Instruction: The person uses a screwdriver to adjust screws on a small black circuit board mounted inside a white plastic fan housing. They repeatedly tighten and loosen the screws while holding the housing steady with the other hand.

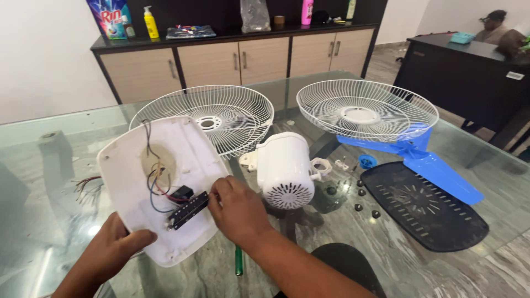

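White base shell (165, 187), upturned, hollow side facing up, at about 8 o'clock on the glass table (66, 138). Tilted, near edge propped on the left hand (113, 248). Inside: black switch block (187, 209) near the middle, thin wires (157, 182) in red, blue and black looping up to a round hole.

Probably light and fairly stiff: thin moulded plastic, likely to flex a little if squeezed at the rim. Smooth, so a bit slippery against glass. Wires look frail at their joints; best not tugged. Safest hold judged to be the rim, as now, well away from the wiring.

Left hand: fingers curled under the near rim, thumb on top, gripping the shell. Right hand (240, 209): fingers bunched, tips pinched on the right end of the switch block; whether fully closed on it, cannot tell for sure, though contact looks firm. Green handle (238, 261) poking out below the right wrist, at 6 o'clock.

At 3 o'clock from the shell, white motor (284, 171), just beside. At 12 o'clock, wire guard (221, 110), touching the shell's far edge. Further right, second guard (367, 110) over a blue blade (436, 171). At 4 o'clock, black plate (425, 207), small screws (359, 193) near it.
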